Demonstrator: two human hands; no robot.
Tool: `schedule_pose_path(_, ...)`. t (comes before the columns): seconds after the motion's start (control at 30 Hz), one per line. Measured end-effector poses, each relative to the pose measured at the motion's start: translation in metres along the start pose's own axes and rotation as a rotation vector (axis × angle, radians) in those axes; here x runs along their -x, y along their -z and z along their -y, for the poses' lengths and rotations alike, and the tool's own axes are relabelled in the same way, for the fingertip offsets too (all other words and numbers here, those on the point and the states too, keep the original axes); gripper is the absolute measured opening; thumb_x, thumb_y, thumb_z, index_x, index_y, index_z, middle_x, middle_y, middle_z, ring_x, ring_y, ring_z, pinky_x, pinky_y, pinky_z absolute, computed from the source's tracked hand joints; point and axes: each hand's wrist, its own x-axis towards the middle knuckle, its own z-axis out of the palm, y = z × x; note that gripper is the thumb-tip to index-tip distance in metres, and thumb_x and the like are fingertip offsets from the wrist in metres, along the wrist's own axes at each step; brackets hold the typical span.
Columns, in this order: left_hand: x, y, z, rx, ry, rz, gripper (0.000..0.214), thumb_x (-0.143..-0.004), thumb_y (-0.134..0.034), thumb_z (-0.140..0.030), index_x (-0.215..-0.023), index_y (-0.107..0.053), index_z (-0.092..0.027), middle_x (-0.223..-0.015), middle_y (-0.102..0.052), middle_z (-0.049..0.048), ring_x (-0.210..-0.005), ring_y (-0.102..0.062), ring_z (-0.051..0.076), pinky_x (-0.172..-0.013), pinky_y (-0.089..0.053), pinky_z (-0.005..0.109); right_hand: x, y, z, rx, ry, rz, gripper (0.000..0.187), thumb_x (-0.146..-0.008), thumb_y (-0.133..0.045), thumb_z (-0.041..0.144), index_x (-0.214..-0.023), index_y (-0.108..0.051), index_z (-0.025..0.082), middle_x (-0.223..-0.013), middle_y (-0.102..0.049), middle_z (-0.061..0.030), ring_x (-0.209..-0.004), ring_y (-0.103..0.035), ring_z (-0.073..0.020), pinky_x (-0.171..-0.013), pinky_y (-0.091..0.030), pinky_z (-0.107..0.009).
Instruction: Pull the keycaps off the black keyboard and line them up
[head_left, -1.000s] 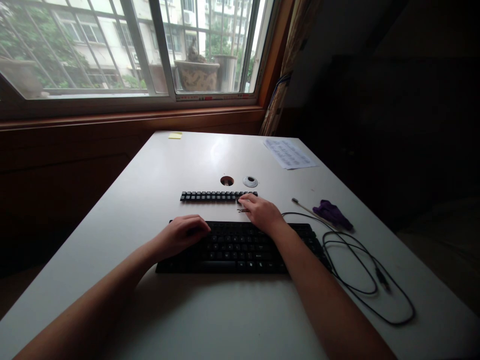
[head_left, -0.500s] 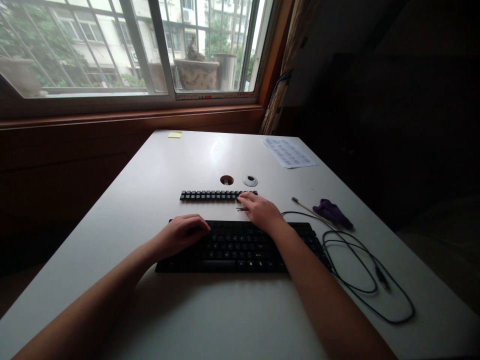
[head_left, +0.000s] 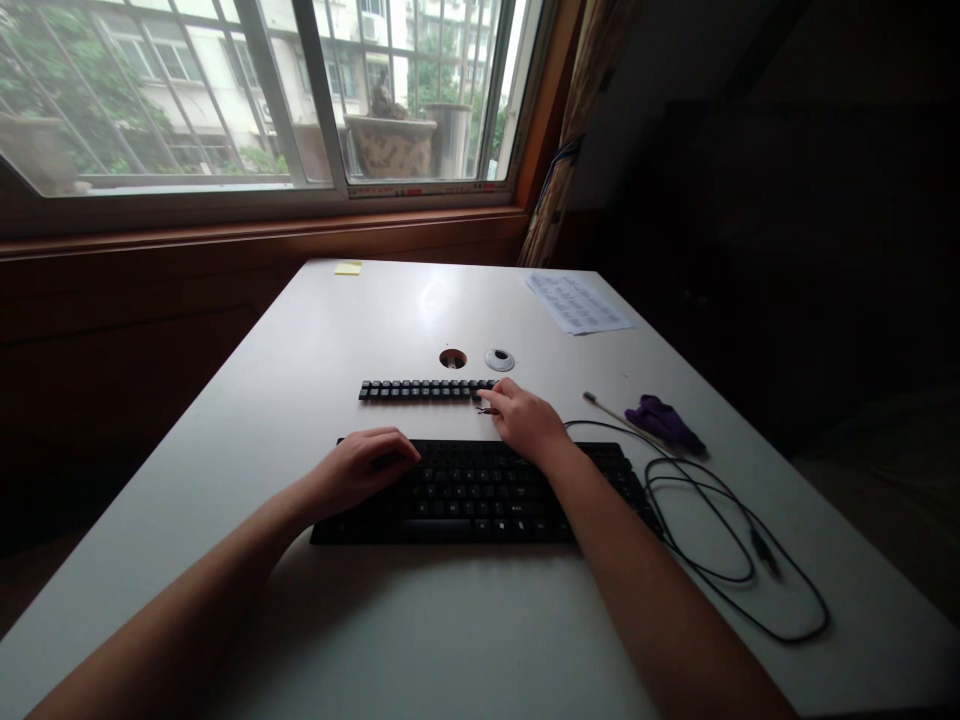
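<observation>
A black keyboard [head_left: 480, 495] lies on the white desk [head_left: 420, 620] in front of me. My left hand [head_left: 360, 470] rests on its upper left corner with the fingers curled down onto it. Just beyond the keyboard lies a straight row of loose black keycaps [head_left: 420, 389]. My right hand [head_left: 525, 422] reaches over the keyboard to the right end of that row, fingers pressed together and covering the last caps. A small thin wire tool [head_left: 486, 410] pokes out from under its thumb.
The keyboard's black cable [head_left: 720, 540] loops on the desk at the right. Beyond it lie a purple cloth [head_left: 664, 422] and a thin stick [head_left: 611, 410]. A cable hole [head_left: 453, 358], its white cap [head_left: 499, 360], a printed sheet [head_left: 576, 303] and a yellow note [head_left: 348, 267] lie farther back.
My right hand has slid slightly forward and over the right end of the keycap row, the wire tool moving with it. My left hand has stayed put.
</observation>
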Motion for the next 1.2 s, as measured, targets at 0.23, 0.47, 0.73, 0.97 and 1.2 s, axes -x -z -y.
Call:
schedule_pose_path(0.23,-0.0002,0.0009,-0.0021,-0.002,0.005,0.006,0.015,-0.095,-0.055,-0.022,-0.101,-0.068,-0.019,-0.096,-0.07,0.0058,-0.084,-0.065,0.016,-0.077,-0.051,0.026,-0.0008,0.0002,0.0001,0.006,0.024,0.025,0.047,-0.088,-0.049,0.015,-0.133,-0.059,0.027,-0.126,-0.06,-0.0066,-0.103,-0.063,-0.0229,-0.084,-0.052,-0.032)
schedule_pose_path(0.47,0.0001,0.0005,-0.001,-0.007,0.001,0.012,0.014,-0.095,-0.056,-0.022,-0.101,-0.068,-0.019,-0.097,-0.069,0.0054,-0.085,-0.065,0.016,-0.077,-0.051,0.026,-0.0007,0.0028,0.0026,0.014,0.01,0.046,0.05,-0.088,-0.048,0.016,-0.136,-0.055,0.027,-0.13,-0.057,-0.007,-0.106,-0.061,-0.0228,-0.087,-0.051,-0.032)
schedule_pose_path(0.73,0.0001,0.0008,-0.0022,-0.006,0.004,0.012,0.014,-0.095,-0.055,-0.021,-0.101,-0.068,-0.02,-0.097,-0.069,0.0048,-0.085,-0.065,0.016,-0.077,-0.05,0.026,-0.0002,0.0085,0.0068,0.058,0.013,0.106,0.05,-0.091,-0.044,0.018,-0.139,-0.051,0.027,-0.134,-0.054,-0.0068,-0.109,-0.059,-0.0229,-0.087,-0.05,-0.033)
schedule_pose_path(0.97,0.0006,-0.0001,-0.0006,-0.018,0.012,0.013,0.014,-0.094,-0.055,-0.021,-0.101,-0.068,-0.02,-0.097,-0.069,0.0046,-0.084,-0.065,0.015,-0.077,-0.05,0.025,-0.0013,0.0076,0.0072,0.064,-0.016,0.121,0.051,-0.091,-0.044,0.018,-0.14,-0.05,0.029,-0.134,-0.054,-0.0061,-0.106,-0.061,-0.0227,-0.085,-0.05,-0.033)
schedule_pose_path(1.2,0.0003,0.0006,-0.0016,-0.015,0.006,0.017,0.014,-0.095,-0.055,-0.021,-0.101,-0.068,-0.019,-0.097,-0.069,0.0051,-0.085,-0.065,0.015,-0.077,-0.05,0.025,-0.0012,0.0069,0.0072,0.078,-0.024,0.114,0.052,-0.091,-0.042,0.018,-0.141,-0.049,0.03,-0.133,-0.053,-0.0062,-0.105,-0.061,-0.0232,-0.083,-0.051,-0.034)
